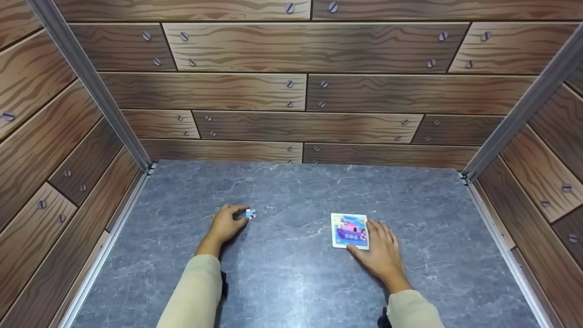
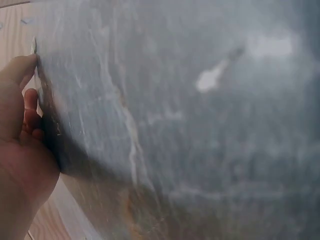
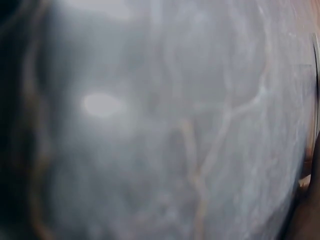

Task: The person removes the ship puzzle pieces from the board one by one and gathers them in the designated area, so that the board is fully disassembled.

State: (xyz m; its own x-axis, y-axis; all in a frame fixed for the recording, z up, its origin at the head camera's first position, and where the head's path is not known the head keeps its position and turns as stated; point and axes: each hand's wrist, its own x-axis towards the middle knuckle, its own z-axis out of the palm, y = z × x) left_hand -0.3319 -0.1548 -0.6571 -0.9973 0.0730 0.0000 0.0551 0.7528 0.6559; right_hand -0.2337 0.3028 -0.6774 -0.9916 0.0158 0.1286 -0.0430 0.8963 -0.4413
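On the left of the head view, my left hand (image 1: 226, 224) pinches a small blue, white and red jigsaw piece (image 1: 251, 213) between thumb and index fingertip. The left wrist view shows that hand (image 2: 20, 130) at its left edge, with a thin sliver of the piece (image 2: 34, 46) above the fingertip. Right of centre lies a square white-bordered picture puzzle (image 1: 350, 231) with a pink and purple picture on blue. My right hand (image 1: 381, 251) grips its right side, thumb at the lower edge and fingers along the right edge. In the right wrist view only a dark bit of hand (image 3: 307, 215) shows.
Both hands are over a grey marbled tabletop (image 1: 291, 191). Wood-print panels (image 1: 291, 91) wall it in at the back and on both sides, with metal rails (image 1: 102, 255) along the side edges. Light sleeves (image 1: 193, 291) cover both forearms.
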